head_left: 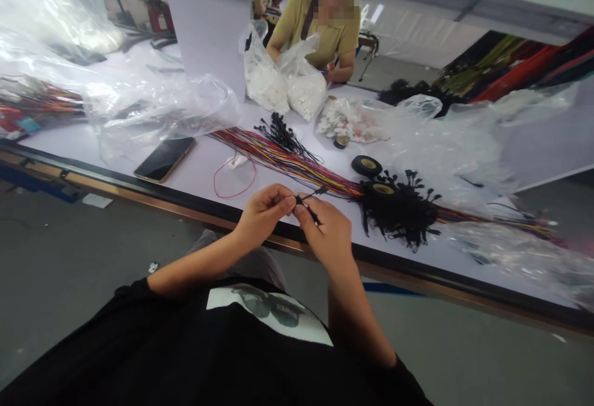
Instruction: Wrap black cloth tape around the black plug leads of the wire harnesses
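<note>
Both hands meet at the table's front edge, fingertips pinched around a short black cable (pixel 320 190) with a small connector at its end. My left hand (pixel 265 213) grips it from the left, thumb and forefinger closed. From the right, my right hand (pixel 327 228) pinches the same piece, and part of the black cable shows between its fingers. Just behind the hands runs a bundle of coloured wires (pixel 297 168). To the right, the bundle passes into a thick heap of black cables with connectors (pixel 399 211). A smaller group of black connector leads (pixel 283 133) lies behind the wires.
A smartphone (pixel 164 159) lies at the left near a plastic bag (pixel 162 109). Black tape rolls (pixel 366 165) sit by the cable heap. Bags of white connectors (pixel 304 90) stand at the back, where a co-worker (pixel 320 28) sits. A thin red wire loop (pixel 235 197) lies left of my hands.
</note>
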A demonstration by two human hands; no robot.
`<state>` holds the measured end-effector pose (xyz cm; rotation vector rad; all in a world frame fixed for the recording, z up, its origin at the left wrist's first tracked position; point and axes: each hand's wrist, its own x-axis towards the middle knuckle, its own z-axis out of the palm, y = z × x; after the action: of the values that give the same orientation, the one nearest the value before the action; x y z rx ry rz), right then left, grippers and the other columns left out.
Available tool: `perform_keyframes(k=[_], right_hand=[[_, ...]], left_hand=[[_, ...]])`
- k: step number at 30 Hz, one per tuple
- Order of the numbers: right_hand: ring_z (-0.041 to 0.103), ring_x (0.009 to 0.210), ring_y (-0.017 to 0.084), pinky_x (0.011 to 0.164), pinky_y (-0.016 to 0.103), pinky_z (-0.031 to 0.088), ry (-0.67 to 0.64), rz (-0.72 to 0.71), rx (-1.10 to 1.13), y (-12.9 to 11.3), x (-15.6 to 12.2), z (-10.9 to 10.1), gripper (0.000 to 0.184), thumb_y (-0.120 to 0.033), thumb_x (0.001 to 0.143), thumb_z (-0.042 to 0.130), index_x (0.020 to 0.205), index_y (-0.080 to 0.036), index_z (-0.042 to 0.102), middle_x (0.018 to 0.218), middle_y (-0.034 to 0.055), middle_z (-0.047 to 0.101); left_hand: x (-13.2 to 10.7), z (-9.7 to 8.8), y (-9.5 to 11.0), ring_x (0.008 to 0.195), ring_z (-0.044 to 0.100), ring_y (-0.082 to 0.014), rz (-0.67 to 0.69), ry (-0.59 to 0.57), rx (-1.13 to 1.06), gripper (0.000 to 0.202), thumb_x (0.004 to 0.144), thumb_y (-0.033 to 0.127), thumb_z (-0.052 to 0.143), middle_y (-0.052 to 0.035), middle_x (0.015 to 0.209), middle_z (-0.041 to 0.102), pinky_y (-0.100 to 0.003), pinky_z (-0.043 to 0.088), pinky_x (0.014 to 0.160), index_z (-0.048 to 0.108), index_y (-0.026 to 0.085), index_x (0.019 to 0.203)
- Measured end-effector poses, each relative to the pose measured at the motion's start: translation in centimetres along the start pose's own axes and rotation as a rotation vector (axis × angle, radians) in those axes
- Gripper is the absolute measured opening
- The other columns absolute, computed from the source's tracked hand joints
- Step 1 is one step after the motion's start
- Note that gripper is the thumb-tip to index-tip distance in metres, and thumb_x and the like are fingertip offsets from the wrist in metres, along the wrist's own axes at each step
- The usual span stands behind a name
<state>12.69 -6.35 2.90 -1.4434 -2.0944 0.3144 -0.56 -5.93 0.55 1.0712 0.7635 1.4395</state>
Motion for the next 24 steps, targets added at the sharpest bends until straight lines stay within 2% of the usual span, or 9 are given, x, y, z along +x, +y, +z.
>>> perform_keyframes(k=[2, 4, 6, 8, 11, 15, 17, 19, 24], right_hand=[[0.057, 0.068, 0.017, 0.064, 0.028, 0.041, -0.03, 0.009, 0.081, 0.2, 0.0, 0.1, 0.034, -0.036, 0.085, 0.042, 0.11, -0.022, 0.061, 0.069, 0.0014, 0.064], [0.055, 0.062, 0.017, 0.062, 0.028, 0.041, -0.057, 0.002, 0.111, 0.5, 0.1, 0.2, 0.037, -0.036, 0.086, 0.041, 0.115, -0.022, 0.058, 0.064, -0.0002, 0.062], [0.054, 0.062, 0.017, 0.062, 0.029, 0.041, -0.009, -0.047, 0.038, 0.9, 0.2, 0.4, 0.036, -0.035, 0.086, 0.041, 0.113, -0.021, 0.059, 0.066, 0.0011, 0.064], [0.056, 0.067, 0.019, 0.066, 0.032, 0.042, 0.104, -0.133, -0.093, 1.2, 0.4, 0.6, 0.035, -0.034, 0.086, 0.041, 0.111, -0.02, 0.061, 0.076, 0.0049, 0.068], [0.058, 0.077, 0.021, 0.073, 0.035, 0.042, 0.266, -0.269, -0.187, 1.8, 0.7, 1.1, 0.033, -0.029, 0.087, 0.041, 0.109, -0.019, 0.062, 0.09, 0.0082, 0.071], [0.06, 0.084, 0.02, 0.081, 0.036, 0.043, 0.362, -0.316, -0.033, 2.4, 0.7, 2.2, 0.026, -0.025, 0.086, 0.042, 0.092, -0.024, 0.067, 0.087, 0.0062, 0.071], [0.06, 0.087, 0.021, 0.083, 0.038, 0.044, 0.352, -0.275, 0.121, 2.6, 0.7, 2.6, 0.023, -0.026, 0.085, 0.044, 0.086, -0.026, 0.068, 0.084, 0.0046, 0.071], [0.06, 0.093, 0.021, 0.086, 0.04, 0.045, 0.281, -0.232, 0.294, 2.8, 0.7, 2.6, 0.021, -0.029, 0.084, 0.046, 0.084, -0.028, 0.068, 0.088, 0.0034, 0.07], [0.053, 0.114, 0.024, 0.097, 0.045, 0.04, 0.044, -0.18, 0.666, 3.3, 0.5, 1.6, 0.024, -0.043, 0.078, 0.057, 0.092, -0.029, 0.069, 0.117, 0.0043, 0.062]], left_hand=[[0.0, 0.0, 0.0, 0.053, 0.045, -0.0064, 0.002, -0.021, -0.019, 0.024, 0.071, 0.037, 0.064, 0.0043, 0.055, 0.049, -0.021, 0.037, 0.053, 0.053, 0.016, 0.065], [0.0, -0.1, 0.0, 0.053, 0.046, -0.0066, 0.006, -0.054, -0.009, 0.024, 0.072, 0.036, 0.063, 0.0039, 0.055, 0.051, -0.021, 0.038, 0.053, 0.053, 0.016, 0.065], [0.0, -0.2, 0.1, 0.054, 0.047, -0.0062, 0.005, -0.08, 0.007, 0.021, 0.073, 0.034, 0.062, 0.0037, 0.056, 0.053, -0.021, 0.038, 0.055, 0.054, 0.015, 0.067], [0.0, -0.3, 0.2, 0.055, 0.048, -0.0058, -0.019, -0.093, 0.008, 0.018, 0.072, 0.03, 0.063, 0.0045, 0.055, 0.054, -0.019, 0.038, 0.056, 0.055, 0.015, 0.073], [0.0, -0.3, 0.4, 0.047, 0.044, -0.004, -0.134, -0.089, -0.034, 0.027, 0.068, 0.028, 0.067, 0.0066, 0.053, 0.055, -0.017, 0.032, 0.047, 0.05, 0.017, 0.086], [0.3, -0.5, 0.3, 0.034, 0.028, -0.0009, -0.369, -0.148, -0.189, 0.039, 0.064, 0.029, 0.069, 0.0068, 0.053, 0.056, -0.017, 0.014, 0.036, 0.047, 0.017, 0.094], [0.6, -0.7, 0.1, 0.032, 0.026, 0.0005, -0.499, -0.244, -0.268, 0.033, 0.06, 0.028, 0.069, 0.0054, 0.053, 0.054, -0.018, 0.011, 0.035, 0.051, 0.015, 0.085], [0.7, -0.9, -0.2, 0.032, 0.026, 0.0013, -0.585, -0.299, -0.319, 0.028, 0.058, 0.026, 0.07, 0.0045, 0.052, 0.053, -0.018, 0.01, 0.035, 0.053, 0.014, 0.076], [0.3, -0.4, -0.6, 0.033, 0.03, 0.0004, -0.589, -0.265, -0.342, 0.023, 0.059, 0.023, 0.069, 0.0042, 0.051, 0.05, -0.017, 0.01, 0.035, 0.052, 0.014, 0.072]])
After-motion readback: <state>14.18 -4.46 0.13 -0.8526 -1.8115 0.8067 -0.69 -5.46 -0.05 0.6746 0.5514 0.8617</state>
